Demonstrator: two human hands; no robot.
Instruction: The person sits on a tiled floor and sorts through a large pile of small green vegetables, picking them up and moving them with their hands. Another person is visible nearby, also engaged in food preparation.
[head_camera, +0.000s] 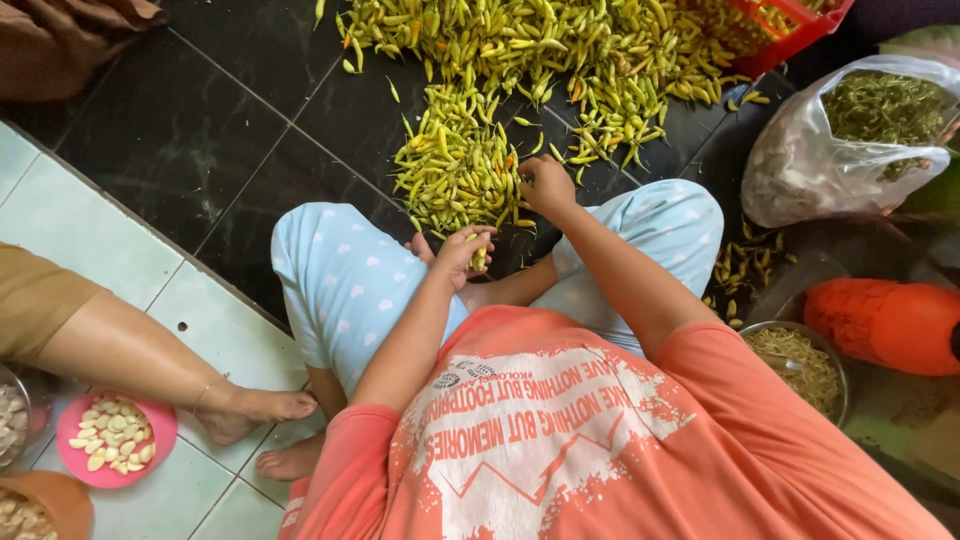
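Person sat cross-legged on the dark tiled floor (200, 150), facing a big spread of yellow-green chillies (560, 50), with a smaller heap (455, 165) pulled in just ahead of the knees, likely so it sat within easy reach.

Left hand (462, 252) hovered low over the near edge of that heap, fingers (478, 234) curled shut around one chilli (478, 258), which poked out below the hand. Right hand (547, 185) reached further in, fingers bunched and pinched at the heap's right edge; looked like it gripped a chilli or its stem, but I could not tell which (too small).

On the right side, a metal bowl (800, 365) of thin greenish bits, probably stems, sat close beside the leg, handy for dropping scraps. A clear plastic bag (840, 150) of greenish stuff lay behind it, an orange object (885, 322) just beside the bowl, and a red crate (790, 30) at the pile's far edge.

Another person's leg and foot (250, 408) rested on the pale tiles at left, near a pink plate (112, 440) of peeled garlic cloves.
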